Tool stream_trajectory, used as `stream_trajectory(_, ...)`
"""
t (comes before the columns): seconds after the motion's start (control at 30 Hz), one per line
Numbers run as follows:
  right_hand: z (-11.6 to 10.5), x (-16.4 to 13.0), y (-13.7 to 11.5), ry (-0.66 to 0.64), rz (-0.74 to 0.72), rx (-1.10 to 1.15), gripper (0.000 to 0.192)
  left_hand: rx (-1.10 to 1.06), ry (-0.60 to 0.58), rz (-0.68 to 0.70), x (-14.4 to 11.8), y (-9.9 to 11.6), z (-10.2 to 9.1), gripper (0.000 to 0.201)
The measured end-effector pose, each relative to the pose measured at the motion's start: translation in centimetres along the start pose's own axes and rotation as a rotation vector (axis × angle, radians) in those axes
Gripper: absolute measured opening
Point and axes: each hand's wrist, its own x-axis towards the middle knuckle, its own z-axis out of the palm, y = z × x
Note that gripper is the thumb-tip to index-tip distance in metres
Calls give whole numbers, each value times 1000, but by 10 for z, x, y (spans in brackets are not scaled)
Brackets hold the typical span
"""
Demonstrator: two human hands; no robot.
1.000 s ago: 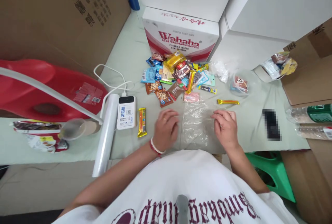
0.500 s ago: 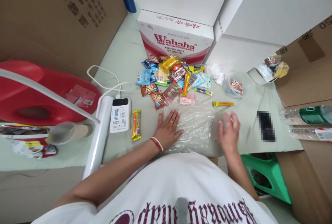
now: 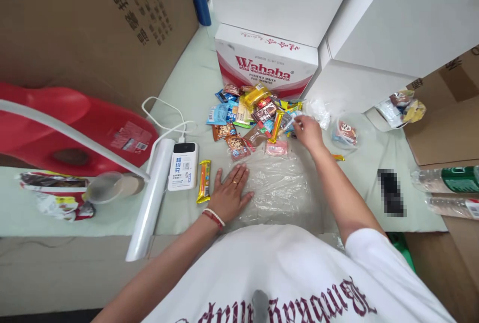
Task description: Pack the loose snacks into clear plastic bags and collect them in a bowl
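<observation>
A clear plastic sheet (image 3: 279, 190) lies flat on the pale green table (image 3: 187, 83) in front of me. My left hand (image 3: 228, 193) rests flat, fingers spread, on the sheet's left edge. My right hand (image 3: 307, 131) reaches forward to the right side of a pile of small snack packets (image 3: 254, 111), its fingers touching a packet there; whether it grips one is unclear. A pink packet (image 3: 276, 148) lies between the pile and the sheet.
A Wahaha carton (image 3: 267, 63) stands behind the pile. A power bank (image 3: 183, 165) with cable, a yellow bar (image 3: 204, 180) and a film roll (image 3: 147, 198) lie left. A clear bag with snacks (image 3: 346, 131) and bottles (image 3: 447, 178) lie right. A red seat (image 3: 75, 128) stands at far left.
My right hand left the plastic sheet and reached forward to the snack pile. My left hand slid a little left and stays flat on the sheet. The sheet now lies spread wider.
</observation>
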Motion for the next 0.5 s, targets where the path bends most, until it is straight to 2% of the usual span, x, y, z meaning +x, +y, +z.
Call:
stream_trajectory(0.07, 14, 39, -20, -70, -45, -52, 52, 2, 1, -1, 0, 0, -1, 67)
stream_trajectory(0.17, 31, 63, -38, -181, -28, -147, 72, -8, 1, -11, -1, 0, -2, 67)
stream_trajectory(0.27, 31, 58, -30, -273, 84, -165, 64, -36, 4, -15, 0, 0, -3, 67)
stream_trajectory(0.37, 13, 41, 0, -359, 180, -102, 47, -68, 14, -16, 1, 0, -3, 67)
stream_trajectory(0.43, -5, 28, 21, -279, 220, -95, 41, -84, 15, -19, 1, -1, -2, 67)
stream_trajectory(0.5, -23, 12, 32, -79, 194, -117, 46, -95, 8, -8, -4, 0, -1, 66)
